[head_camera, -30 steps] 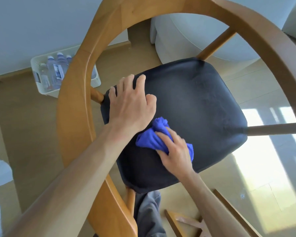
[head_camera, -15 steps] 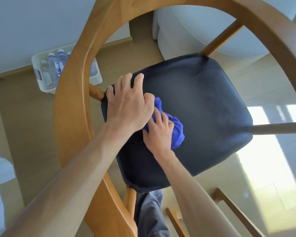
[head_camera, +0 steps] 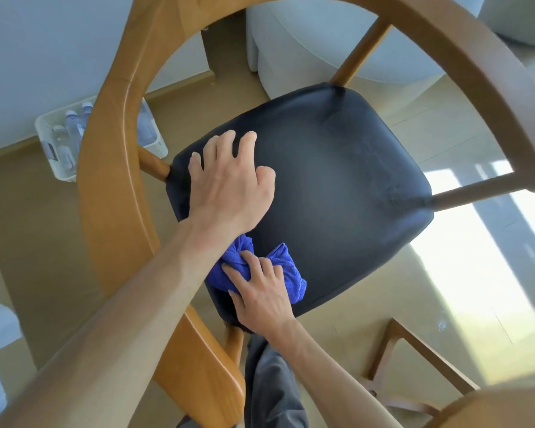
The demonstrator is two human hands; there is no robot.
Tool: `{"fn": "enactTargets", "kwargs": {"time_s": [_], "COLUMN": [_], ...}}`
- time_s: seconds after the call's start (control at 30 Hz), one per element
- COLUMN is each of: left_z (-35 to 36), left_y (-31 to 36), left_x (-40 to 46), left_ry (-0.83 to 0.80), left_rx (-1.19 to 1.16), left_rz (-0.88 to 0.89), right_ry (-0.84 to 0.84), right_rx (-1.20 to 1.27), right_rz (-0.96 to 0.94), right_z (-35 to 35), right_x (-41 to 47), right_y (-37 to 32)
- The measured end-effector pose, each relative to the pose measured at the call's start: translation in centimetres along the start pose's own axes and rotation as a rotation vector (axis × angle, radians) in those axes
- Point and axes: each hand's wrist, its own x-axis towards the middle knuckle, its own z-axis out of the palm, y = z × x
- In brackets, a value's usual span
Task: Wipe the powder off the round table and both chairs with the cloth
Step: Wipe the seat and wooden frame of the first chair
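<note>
Blue bunched cloth on seat

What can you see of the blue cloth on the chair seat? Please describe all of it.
The blue cloth looks like soft terry or microfibre, bunched into a crumpled wad, not spread flat. It lies on the near part of the dark chair seat, close to its edge. The right hand presses on it from above, covering its middle; the left forearm hides its left end.

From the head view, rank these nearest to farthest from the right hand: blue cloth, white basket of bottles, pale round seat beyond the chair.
1. Blue cloth: under the right hand, on the seat's near edge.
2. White basket of bottles: on the floor, far left.
3. Pale round seat: beyond the chair, at top.
</note>
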Motion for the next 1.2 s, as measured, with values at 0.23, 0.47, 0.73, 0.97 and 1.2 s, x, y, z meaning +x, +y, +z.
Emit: {"fn": "enactTargets", "kwargs": {"time_s": [0.23,0.47,0.73,0.97,1.2], "left_z": [1.1,1.4,2.6,5.0,6.6], "left_y": [1.6,2.4,3.0,4.4,6.3], "left_x": [-3.1,-6.5,-9.1,-9.7,-10.1], "left_ry": [-0.034,-0.042,-0.064,-0.092,-0.122], "left_rx": [0.032,0.065,0.055,0.052,0.082], "left_rz": [0.100,0.212,0.267,0.288,0.334], "right_ry": [0.025,0.128,0.252,0.458,0.643], "right_rx": [-0.062,0.019,0.348,0.557,0.882], "right_rz": [0.051,0.185,0.383,0.582,0.884], "right_z": [1.1,2.9,5.6,8.1,8.8], "right_x": [-3.1,-6.7,-11.2,-11.1,-10.3], "right_y": [-0.7,-1.9,-2.2,-3.3,-3.5]}}
